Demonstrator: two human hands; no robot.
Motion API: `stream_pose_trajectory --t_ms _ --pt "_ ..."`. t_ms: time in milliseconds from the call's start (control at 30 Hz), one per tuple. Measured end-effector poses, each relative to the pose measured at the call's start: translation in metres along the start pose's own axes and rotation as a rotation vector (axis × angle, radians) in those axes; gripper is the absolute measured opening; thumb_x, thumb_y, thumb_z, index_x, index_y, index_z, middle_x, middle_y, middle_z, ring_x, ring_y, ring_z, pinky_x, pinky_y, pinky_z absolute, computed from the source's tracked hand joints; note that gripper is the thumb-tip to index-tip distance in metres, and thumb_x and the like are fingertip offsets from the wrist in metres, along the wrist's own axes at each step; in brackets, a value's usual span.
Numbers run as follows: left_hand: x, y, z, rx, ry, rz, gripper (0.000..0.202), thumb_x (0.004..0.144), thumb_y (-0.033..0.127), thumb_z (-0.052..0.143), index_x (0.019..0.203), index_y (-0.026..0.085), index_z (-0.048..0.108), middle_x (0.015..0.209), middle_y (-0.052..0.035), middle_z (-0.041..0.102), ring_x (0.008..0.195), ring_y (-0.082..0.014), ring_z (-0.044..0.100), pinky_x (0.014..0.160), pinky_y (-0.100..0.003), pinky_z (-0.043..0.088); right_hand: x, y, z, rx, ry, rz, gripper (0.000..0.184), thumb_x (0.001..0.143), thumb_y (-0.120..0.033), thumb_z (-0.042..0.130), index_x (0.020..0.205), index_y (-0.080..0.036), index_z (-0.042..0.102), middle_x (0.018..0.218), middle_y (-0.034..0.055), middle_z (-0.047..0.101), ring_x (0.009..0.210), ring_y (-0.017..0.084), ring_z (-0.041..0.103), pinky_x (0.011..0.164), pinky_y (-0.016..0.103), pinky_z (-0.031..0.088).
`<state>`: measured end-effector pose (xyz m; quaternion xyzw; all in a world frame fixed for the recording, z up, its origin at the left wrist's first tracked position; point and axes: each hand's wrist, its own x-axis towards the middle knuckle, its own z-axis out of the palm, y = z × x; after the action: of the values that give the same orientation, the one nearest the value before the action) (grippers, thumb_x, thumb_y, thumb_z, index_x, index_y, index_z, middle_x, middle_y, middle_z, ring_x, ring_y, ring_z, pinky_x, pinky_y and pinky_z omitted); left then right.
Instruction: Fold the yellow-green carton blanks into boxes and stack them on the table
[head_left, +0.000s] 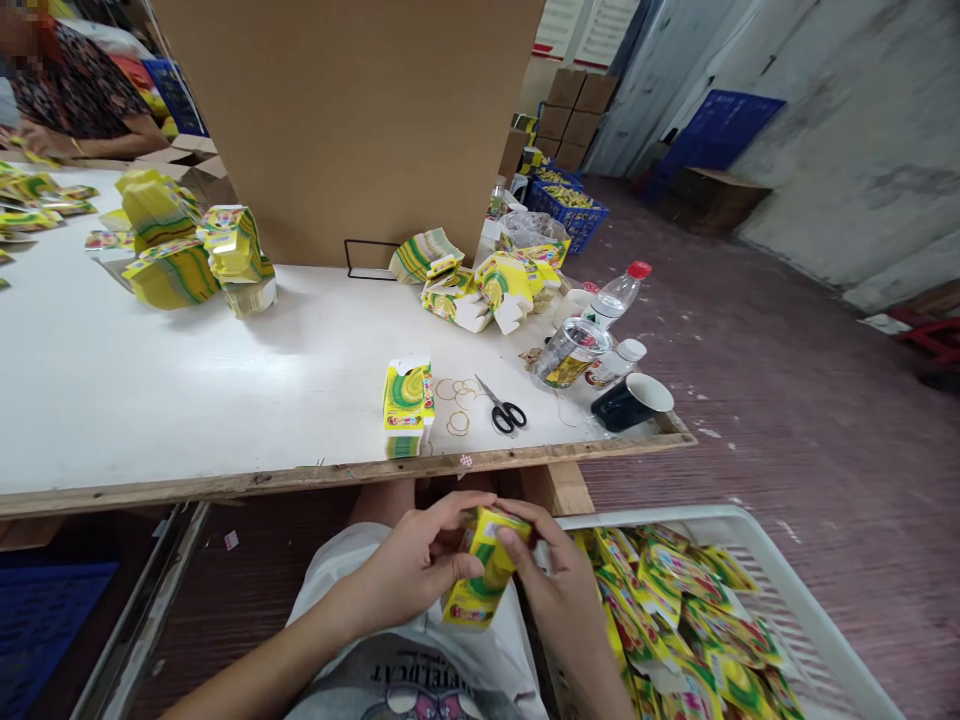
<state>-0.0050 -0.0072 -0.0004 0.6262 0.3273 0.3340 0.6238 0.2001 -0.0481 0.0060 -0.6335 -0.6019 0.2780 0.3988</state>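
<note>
Above my lap I hold a small yellow and green printed box (pixel 487 575), tilted, between both hands. My left hand (pixel 424 560) grips its left side, thumb on the front face. My right hand (pixel 551 560) closes on the upper right corner, with the thumb near the top edge. The far sides of the box are hidden by my fingers. On the table edge ahead stands a short stack of flat yellow cartons (pixel 407 400). Beside it lie several rubber bands (pixel 458 423) and black-handled scissors (pixel 504 408).
A white crate (pixel 727 515) of filled yellow packs stands at my right. Bottles, a jar (pixel 571 352) and a dark mug (pixel 631 402) crowd the table's right corner. Carton bundles (pixel 176 240) lie farther back, before a large cardboard panel (pixel 352 120). Another person (pixel 75 95) sits at far left.
</note>
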Motion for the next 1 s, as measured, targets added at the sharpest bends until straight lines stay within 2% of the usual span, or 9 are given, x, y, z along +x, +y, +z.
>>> stream_pose_trajectory --t_ms 100,200,300,400,567,633,700,867,1000 --pt "0.017 -0.004 -0.033 0.498 0.242 0.169 0.057 0.090 0.025 0.067 0.145 0.024 0.050 0.150 -0.0146 0.055 0.141 -0.0313 0.048 0.119 -0.053 0.035 -0.008 0.028 -0.052 -0.402 0.182 0.007 0.047 0.087 -0.064 0.056 0.094 -0.023 0.079 0.094 0.0133 0.076 0.089 0.034 0.069 0.086 0.049 0.050" --pt "0.034 -0.015 -0.076 0.892 0.408 0.214 0.061 0.089 0.027 0.067 0.146 0.015 0.049 0.152 -0.0186 0.051 0.148 -0.0347 0.036 0.122 -0.061 0.025 -0.018 0.056 -0.089 -0.716 0.285 0.085 0.068 0.079 -0.081 0.047 0.093 -0.024 0.081 0.094 0.0174 0.074 0.090 0.041 0.066 0.084 0.059 0.046" --pt "0.040 -0.023 -0.105 0.939 0.387 0.235 0.039 0.093 0.027 0.060 0.130 0.016 0.066 0.140 -0.0154 0.064 0.135 -0.0318 0.055 0.114 -0.052 0.045 -0.020 0.058 -0.078 -0.477 0.165 0.158 0.062 0.080 -0.076 0.052 0.099 -0.024 0.080 0.099 0.0136 0.077 0.086 0.035 0.069 0.077 0.048 0.052" --pt "0.031 -0.022 -0.112 0.937 0.388 0.299 0.027 0.096 0.026 0.056 0.113 0.019 0.076 0.126 -0.0111 0.074 0.120 -0.0278 0.068 0.102 -0.042 0.058 -0.010 0.035 -0.031 -0.114 0.018 0.205 0.049 0.081 -0.067 0.062 0.095 -0.023 0.080 0.092 0.0108 0.079 0.080 0.028 0.070 0.072 0.037 0.055" --pt "0.001 -0.018 -0.080 0.918 0.427 0.544 0.036 0.097 0.007 0.046 0.120 0.016 0.072 0.122 -0.0118 0.076 0.121 -0.0225 0.068 0.105 -0.037 0.056 0.010 -0.004 0.038 0.487 -0.022 0.288 0.058 0.087 -0.069 0.056 0.103 -0.018 0.078 0.084 0.0112 0.078 0.061 0.019 0.061 0.058 0.030 0.051" --pt "-0.009 -0.020 -0.057 0.838 0.267 0.762 0.042 0.094 0.001 0.048 0.131 0.013 0.065 0.126 -0.0147 0.074 0.130 -0.0238 0.061 0.109 -0.039 0.053 0.014 -0.008 0.045 0.653 0.002 0.303 0.055 0.085 -0.066 0.062 0.104 -0.017 0.077 0.082 0.0089 0.076 0.058 0.016 0.057 0.057 0.028 0.050" --pt "-0.016 -0.024 -0.034 0.711 0.151 0.804 0.047 0.092 -0.002 0.049 0.135 0.015 0.061 0.133 -0.0153 0.069 0.137 -0.0246 0.054 0.112 -0.040 0.050 0.014 -0.008 0.045 0.680 0.021 0.309 0.044 0.081 -0.059 0.072 0.095 -0.018 0.076 0.072 0.0039 0.071 0.056 0.014 0.055 0.055 0.026 0.048" --pt "-0.013 -0.025 0.001 0.214 0.364 0.323 0.056 0.094 0.015 0.060 0.149 0.022 0.046 0.154 -0.0146 0.050 0.140 -0.0284 0.050 0.110 -0.039 0.049 0.001 -0.003 0.043 0.517 -0.001 0.279 0.035 0.087 -0.051 0.067 0.084 -0.017 0.073 0.060 0.0007 0.061 0.059 0.017 0.057 0.056 0.027 0.047" --pt "-0.005 -0.017 0.005 -0.029 0.299 -0.003 0.039 0.098 0.029 0.054 0.133 0.014 0.062 0.124 -0.0144 0.074 0.109 -0.0271 0.071 0.090 -0.033 0.058 -0.007 -0.002 0.049 0.189 0.161 0.092 0.037 0.088 -0.041 0.068 0.116 -0.017 0.068 0.103 0.0126 0.071 0.090 0.027 0.064 0.077 0.039 0.052"
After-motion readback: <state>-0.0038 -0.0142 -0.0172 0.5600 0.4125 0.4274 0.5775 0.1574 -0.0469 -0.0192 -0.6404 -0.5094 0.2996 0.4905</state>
